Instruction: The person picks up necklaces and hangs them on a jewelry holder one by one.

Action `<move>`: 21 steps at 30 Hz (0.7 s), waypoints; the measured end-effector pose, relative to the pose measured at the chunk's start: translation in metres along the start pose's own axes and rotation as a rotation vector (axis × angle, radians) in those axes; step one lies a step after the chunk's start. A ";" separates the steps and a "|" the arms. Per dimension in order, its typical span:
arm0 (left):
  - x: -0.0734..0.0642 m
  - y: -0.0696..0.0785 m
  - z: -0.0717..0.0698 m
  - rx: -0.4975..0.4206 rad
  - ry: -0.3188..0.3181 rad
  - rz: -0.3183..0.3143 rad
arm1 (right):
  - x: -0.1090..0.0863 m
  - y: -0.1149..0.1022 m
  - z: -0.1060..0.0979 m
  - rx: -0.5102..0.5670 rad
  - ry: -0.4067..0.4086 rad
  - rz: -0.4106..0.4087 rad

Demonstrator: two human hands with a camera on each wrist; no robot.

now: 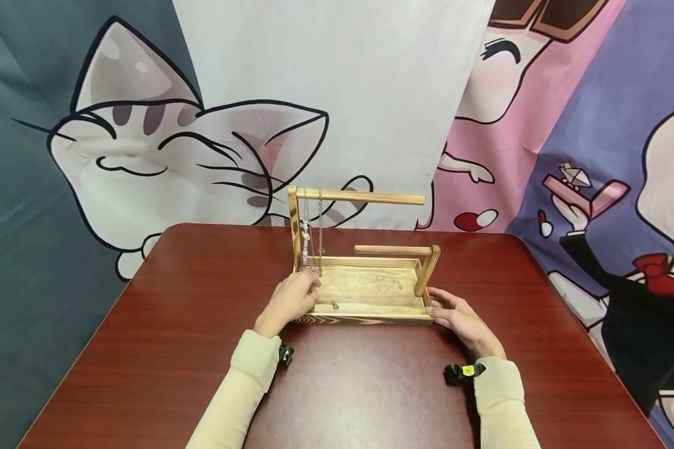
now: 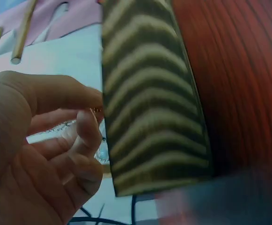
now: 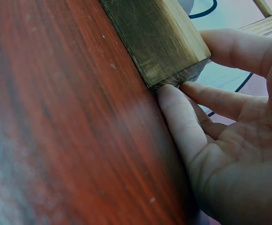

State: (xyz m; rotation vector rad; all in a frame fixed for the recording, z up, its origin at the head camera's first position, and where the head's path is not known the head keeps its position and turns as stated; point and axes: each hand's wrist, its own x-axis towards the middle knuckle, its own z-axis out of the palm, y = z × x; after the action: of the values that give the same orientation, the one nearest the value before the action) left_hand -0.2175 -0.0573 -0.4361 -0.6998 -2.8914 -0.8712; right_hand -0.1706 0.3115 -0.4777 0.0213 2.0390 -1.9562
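Wooden stand (image 1: 371, 320) well inside tabletop (image 1: 146, 349) edges

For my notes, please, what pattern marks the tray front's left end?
The front: wavy dark and pale stripes, clearest in the left wrist view.

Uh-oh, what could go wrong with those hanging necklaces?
The hanging necklaces sit close together, so they might tangle. The left hand, by their lower ends, could snag one. The upper bar has a free right end, so one might slide off if the wooden rack tips.
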 end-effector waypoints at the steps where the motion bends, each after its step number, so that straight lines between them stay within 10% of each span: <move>1: -0.001 0.001 -0.001 0.084 0.009 0.009 | 0.000 0.000 0.000 -0.001 -0.001 0.001; 9: -0.006 0.005 0.000 0.357 0.062 0.043 | 0.001 0.001 0.000 0.005 -0.008 -0.006; 21: -0.004 0.006 0.005 0.362 0.155 0.067 | -0.001 0.003 -0.002 -0.007 0.000 -0.018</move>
State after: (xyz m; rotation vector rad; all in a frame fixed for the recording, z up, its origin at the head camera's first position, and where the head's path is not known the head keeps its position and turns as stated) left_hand -0.2104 -0.0517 -0.4378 -0.6551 -2.7565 -0.3597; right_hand -0.1692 0.3134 -0.4806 0.0021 2.0530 -1.9594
